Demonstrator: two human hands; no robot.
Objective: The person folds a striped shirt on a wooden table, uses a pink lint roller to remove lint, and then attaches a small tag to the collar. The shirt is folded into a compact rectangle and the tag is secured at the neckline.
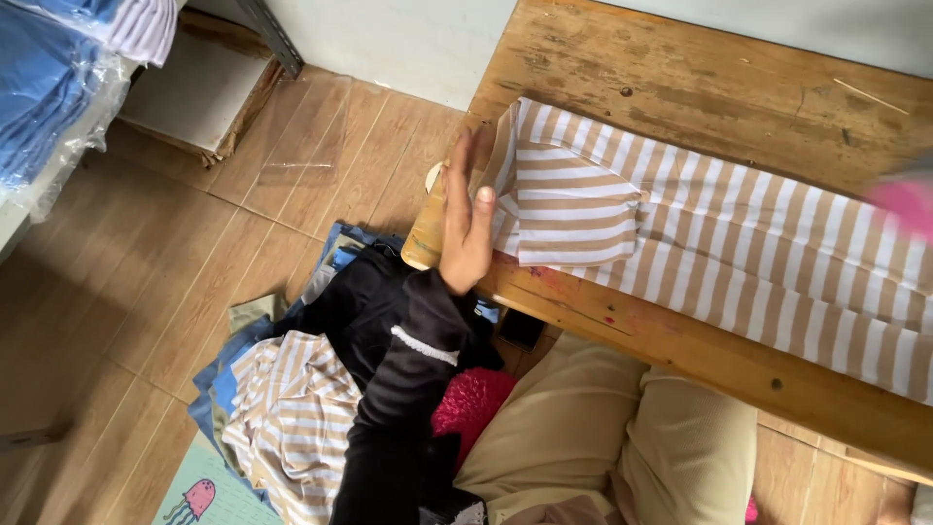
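A tan-and-white striped shirt [739, 243] lies flat on a worn wooden table [680, 87], one sleeve [573, 209] folded across its body. My left hand [465, 233], in a black sleeve, stands edge-on at the table's left end. Its fingers are straight and its thumb is against the shirt's folded edge; it holds nothing. My right hand cannot be made out. A blurred pink shape [909, 204] sits at the right edge over the shirt, and I cannot tell what it is.
On the wooden floor below lies a pile of clothes [292, 408], striped, blue and black. My beige-clad knees [603, 437] are under the table edge. Plastic-wrapped blue stacks [39, 87] sit at top left, with a clear bag [306, 136] on the floor nearby.
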